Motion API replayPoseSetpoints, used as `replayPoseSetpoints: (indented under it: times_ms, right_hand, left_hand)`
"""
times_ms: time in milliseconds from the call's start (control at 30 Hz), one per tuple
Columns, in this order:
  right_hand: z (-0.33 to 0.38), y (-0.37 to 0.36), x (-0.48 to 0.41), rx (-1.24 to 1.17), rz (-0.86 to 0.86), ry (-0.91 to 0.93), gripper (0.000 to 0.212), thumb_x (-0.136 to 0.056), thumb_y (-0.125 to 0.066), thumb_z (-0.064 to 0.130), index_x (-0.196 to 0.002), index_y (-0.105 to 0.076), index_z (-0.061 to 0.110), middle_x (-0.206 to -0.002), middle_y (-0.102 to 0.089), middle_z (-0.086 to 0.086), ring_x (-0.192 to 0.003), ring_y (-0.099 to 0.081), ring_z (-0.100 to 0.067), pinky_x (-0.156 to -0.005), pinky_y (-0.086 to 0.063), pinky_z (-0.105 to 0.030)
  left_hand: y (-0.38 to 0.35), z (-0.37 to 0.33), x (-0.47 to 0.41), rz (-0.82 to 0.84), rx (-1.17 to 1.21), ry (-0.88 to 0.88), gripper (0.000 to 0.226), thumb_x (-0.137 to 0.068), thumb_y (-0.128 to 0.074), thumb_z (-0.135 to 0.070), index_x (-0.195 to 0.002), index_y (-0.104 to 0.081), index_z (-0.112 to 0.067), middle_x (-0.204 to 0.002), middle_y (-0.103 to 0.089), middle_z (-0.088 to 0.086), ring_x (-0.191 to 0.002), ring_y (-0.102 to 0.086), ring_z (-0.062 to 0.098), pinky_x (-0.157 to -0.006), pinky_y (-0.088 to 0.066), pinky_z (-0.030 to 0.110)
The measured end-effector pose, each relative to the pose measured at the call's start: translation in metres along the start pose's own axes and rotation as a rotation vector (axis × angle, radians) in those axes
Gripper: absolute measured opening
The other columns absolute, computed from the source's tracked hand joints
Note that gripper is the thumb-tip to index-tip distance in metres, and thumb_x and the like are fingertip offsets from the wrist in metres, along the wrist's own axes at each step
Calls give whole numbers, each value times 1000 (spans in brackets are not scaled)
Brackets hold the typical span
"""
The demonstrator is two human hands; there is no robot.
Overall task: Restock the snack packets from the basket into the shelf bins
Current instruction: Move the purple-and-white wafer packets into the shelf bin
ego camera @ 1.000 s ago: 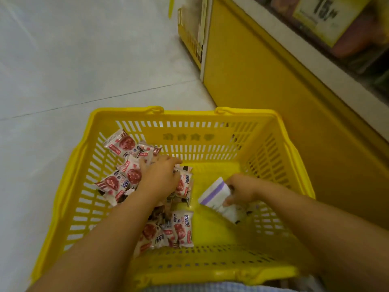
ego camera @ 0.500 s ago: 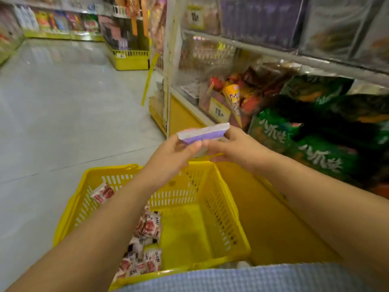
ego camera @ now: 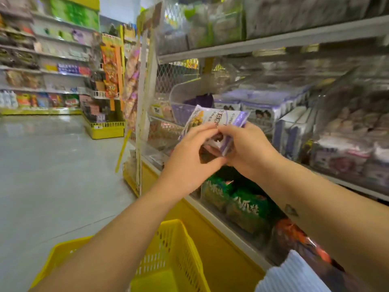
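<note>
Packet [ego camera: 212,121] gripped by left hand [ego camera: 189,159], right hand [ego camera: 248,150]

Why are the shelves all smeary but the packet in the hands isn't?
Head view: the purple packet, held by left hand and right hand, is fairly sharp; the shelf bins on the right are streaked, probably motion blur; the wide lens bends the shelf rail.

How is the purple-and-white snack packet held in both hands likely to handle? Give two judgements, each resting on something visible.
Probably floppy: the purple-and-white snack packet curves and creases where the left hand and right hand pinch it. Likely light for its size: a pinch of fingers and thumbs alone holds it up.
</note>
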State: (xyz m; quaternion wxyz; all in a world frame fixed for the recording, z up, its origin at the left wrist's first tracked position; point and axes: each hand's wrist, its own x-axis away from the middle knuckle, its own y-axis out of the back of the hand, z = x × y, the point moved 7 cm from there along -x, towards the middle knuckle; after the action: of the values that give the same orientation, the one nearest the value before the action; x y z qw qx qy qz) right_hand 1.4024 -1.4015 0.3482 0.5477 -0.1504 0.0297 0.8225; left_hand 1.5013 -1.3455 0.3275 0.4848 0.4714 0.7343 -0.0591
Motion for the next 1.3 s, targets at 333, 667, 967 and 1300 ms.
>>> replayPoseSetpoints:
  times_ms: [333, 667, 967, 1300]
  right_hand:
    - [148, 83, -8, 807, -234, 584, 25, -89, -58, 6, -110, -56, 18, -100, -65, 1, -93, -64, -15, -77, -56, -31]
    - [196, 108, -42, 1872, -275, 1021, 52, -85, -60, 5, -133, -45, 20, -125, -61, -4, -103, -61, -32, -64, -52, -41]
    - [173, 138, -116, 2228, -282, 654, 50, -90, -50, 6, -137, -38, 18, -120, -61, -9, -101, -63, -34, -70, -48, -39]
    - [161, 169, -212, 1792, -210, 379, 30, -89, -58, 13, -117, -51, 5, -114, -56, -21, -101, -56, -37, -82, -47, -37]
  left_hand:
    - [-27, -37, -80, 72, -54, -52, 43, -94, -59, -26, -134, -47, -35, -131, -40, -27, -121, -33, -13, -104, -27, 16]
    - [-77, -37, -150, 176, -265, -177, 40, -96, -52, -33, -135, -50, -28, -137, -49, -10, -130, -40, 8, -110, -33, 35]
    - [-86, -11, -157, 206, -269, -193, 33, -100, -36, -43, -123, -57, -34, -125, -55, -20, -123, -40, 0, -113, -23, 45]
    - [-85, -10, -156, 192, -296, -277, 39, -99, -30, -42, -124, -57, -29, -123, -58, -16, -123, -44, 4, -111, -26, 43]
